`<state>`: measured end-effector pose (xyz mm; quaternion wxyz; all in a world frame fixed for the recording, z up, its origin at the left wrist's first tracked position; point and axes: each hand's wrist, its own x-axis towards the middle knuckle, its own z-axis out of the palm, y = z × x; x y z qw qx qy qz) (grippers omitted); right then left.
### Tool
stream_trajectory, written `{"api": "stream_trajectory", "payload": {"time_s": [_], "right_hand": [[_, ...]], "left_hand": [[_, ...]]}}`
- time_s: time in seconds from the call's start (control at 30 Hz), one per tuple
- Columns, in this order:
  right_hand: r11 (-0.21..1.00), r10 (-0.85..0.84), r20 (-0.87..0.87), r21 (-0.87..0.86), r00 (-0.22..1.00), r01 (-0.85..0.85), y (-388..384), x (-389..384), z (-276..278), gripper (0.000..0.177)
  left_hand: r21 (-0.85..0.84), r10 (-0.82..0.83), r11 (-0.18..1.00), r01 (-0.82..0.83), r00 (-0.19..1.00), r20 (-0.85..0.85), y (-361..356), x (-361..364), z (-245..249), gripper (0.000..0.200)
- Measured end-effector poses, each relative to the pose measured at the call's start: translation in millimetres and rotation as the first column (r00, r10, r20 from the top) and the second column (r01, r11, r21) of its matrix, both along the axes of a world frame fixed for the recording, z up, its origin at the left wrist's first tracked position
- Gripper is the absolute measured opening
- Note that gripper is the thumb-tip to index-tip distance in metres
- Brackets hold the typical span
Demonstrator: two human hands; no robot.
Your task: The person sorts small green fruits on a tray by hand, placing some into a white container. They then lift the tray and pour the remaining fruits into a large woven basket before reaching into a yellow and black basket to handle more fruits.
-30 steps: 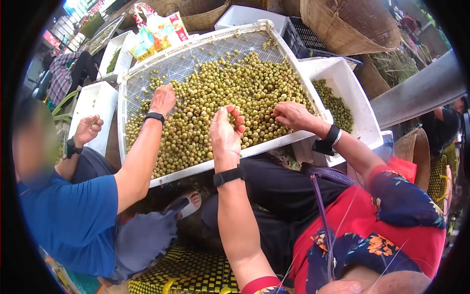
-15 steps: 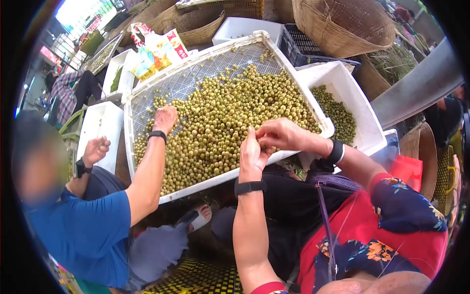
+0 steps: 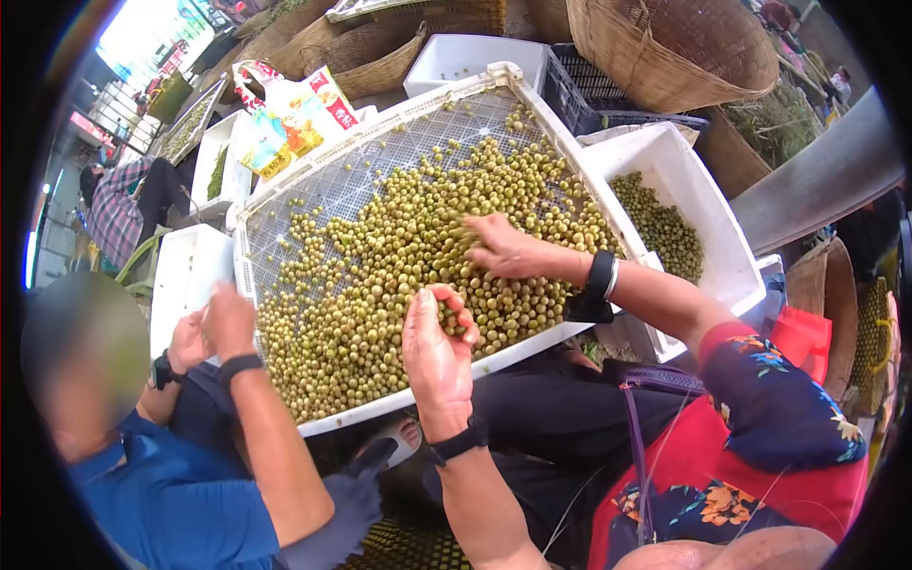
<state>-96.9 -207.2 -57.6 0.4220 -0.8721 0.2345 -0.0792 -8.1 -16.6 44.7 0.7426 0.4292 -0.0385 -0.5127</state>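
A white-rimmed mesh tray (image 3: 313, 204) holds a broad heap of small round yellow-green fruits (image 3: 389, 256). My left hand (image 3: 439, 366) is over the tray's near edge, palm turned inward. Its fingers curl around a few of the fruits, partly hidden behind the thumb. My right hand (image 3: 508, 251) reaches in from the right, low over the middle of the heap. The thumb and fingers there are apart and slightly blurred, with fruits under and beside them. Dark bands circle both wrists.
A co-worker in a blue shirt (image 3: 180, 494) sits at the left, hands together beside the tray. A white foam box (image 3: 727, 228) with greener fruits stands right. Beyond are wicker baskets (image 3: 674, 47), a black crate (image 3: 584, 81) and a colourful bag (image 3: 294, 119). A grey pole (image 3: 826, 176) slants in.
My hands, close together before, have separated: the right moved up and left onto the heap, the left moved left and lower. The co-worker's hand left the fruits and joined the other.
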Motion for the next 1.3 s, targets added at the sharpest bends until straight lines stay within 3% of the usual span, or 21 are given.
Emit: {"api": "stream_trajectory", "payload": {"time_s": [0.03,0.1,0.13,0.27,0.37,0.47,0.63,0.7,0.77,0.9,0.97,1.03,1.1,1.3], "right_hand": [[0.99,0.081,0.185,-0.13,0.979,-0.057,2.9,3.8,-8.4,0.047],[0.974,0.199,0.072,-0.128,0.977,-0.189,-11.3,7.2,37.8,0.03],[0.994,0.101,0.085,-0.039,0.991,-0.098,-26.9,7.2,44.3,0.02],[0.948,-0.209,0.003,-0.246,0.978,0.203,-130.7,-6.0,29.0,0.019],[0.868,-0.176,-0.038,-0.478,0.984,0.137,-174.9,-25.2,9.7,0.012],[0.897,-0.144,-0.116,-0.435,0.983,0.08,-182.3,-32.5,-5.3,0.01],[0.87,-0.119,-0.038,-0.485,0.992,0.086,-181.3,-32.5,-14.2,0.011],[0.905,-0.14,-0.05,-0.411,0.989,0.108,-178.0,-36.0,-4.4,0.009],[0.96,-0.264,0.009,-0.097,0.964,0.264,-165.2,-40.1,8.2,0.011],[0.984,-0.157,0.005,-0.089,0.988,0.156,-150.3,-49.2,3.5,0.011],[0.922,-0.015,0.01,-0.387,1.0,0.018,-137.7,-49.3,4.3,0.008],[0.934,-0.014,-0.046,-0.357,0.999,-0.003,-130.8,-50.0,5.4,0.007],[0.862,-0.011,-0.099,-0.505,0.995,-0.041,-126.1,-49.7,3.3,0.005],[0.768,-0.102,-0.249,-0.635,0.963,-0.083,-126.5,-44.5,-0.2,0.009]], "left_hand": [[0.022,-0.015,1.0,0.015,1.0,-0.001,-0.3,-2.4,-0.3,0.021],[0.035,-0.038,0.999,0.038,0.999,0.003,-0.3,-5.4,1.1,0.021],[0.056,-0.051,0.997,0.05,0.999,0.019,0.7,-6.6,4.0,0.021],[0.075,-0.058,0.996,0.054,0.997,0.046,4.4,-6.1,8.6,0.02],[0.086,-0.058,0.995,0.053,0.997,0.053,2.8,-7.5,7.6,0.02],[0.074,-0.084,0.994,0.081,0.996,0.036,-1.1,-9.1,3.1,0.02],[0.101,-0.107,0.989,0.106,0.994,0.003,-10.5,-15.2,-2.4,0.021],[0.105,-0.122,0.987,0.122,0.993,-0.007,-13.3,-18.2,-7.4,0.021],[0.111,-0.131,0.985,0.132,0.991,-0.018,-15.9,-21.3,-9.1,0.021],[0.134,-0.167,0.977,0.167,0.986,-0.009,-19.1,-26.7,-10.5,0.021],[0.135,-0.194,0.972,0.193,0.981,-0.004,-21.0,-28.2,-11.3,0.022],[0.147,-0.205,0.968,0.202,0.979,0.002,-22.3,-29.9,-11.0,0.022],[0.164,-0.211,0.964,0.207,0.977,0.008,-21.9,-30.5,-11.2,0.022],[0.164,-0.205,0.966,0.201,0.979,0.003,-22.9,-29.8,-14.9,0.021]]}}
